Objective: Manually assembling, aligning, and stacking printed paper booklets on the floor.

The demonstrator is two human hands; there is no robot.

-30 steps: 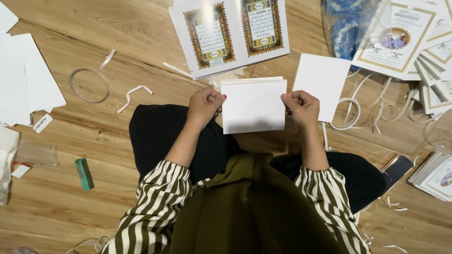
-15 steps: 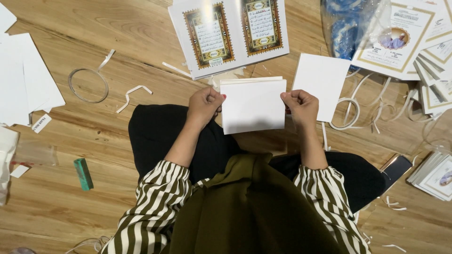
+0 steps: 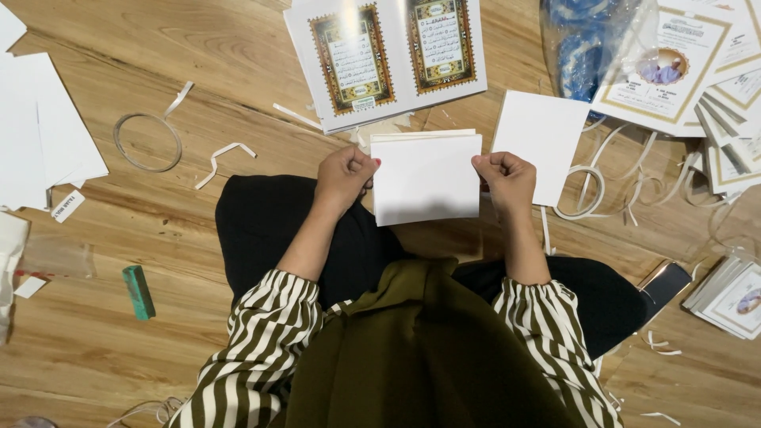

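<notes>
Wooden floor [image 3: 238, 47], white card stack [image 3: 426, 178] between both hands

Bare floor on my left, clutter on my right

I see open wooden floor [image 3: 238, 63] left; printed sheet [image 3: 388, 55], white card [image 3: 539, 139] and strip loops [image 3: 602, 186] crowd ahead and right.

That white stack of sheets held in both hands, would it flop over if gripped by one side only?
Probably only a little: the white stack stays flat between left hand and right hand, suggesting stiff card. Several layered edges show on top, so loose sheets might slide apart.
</notes>
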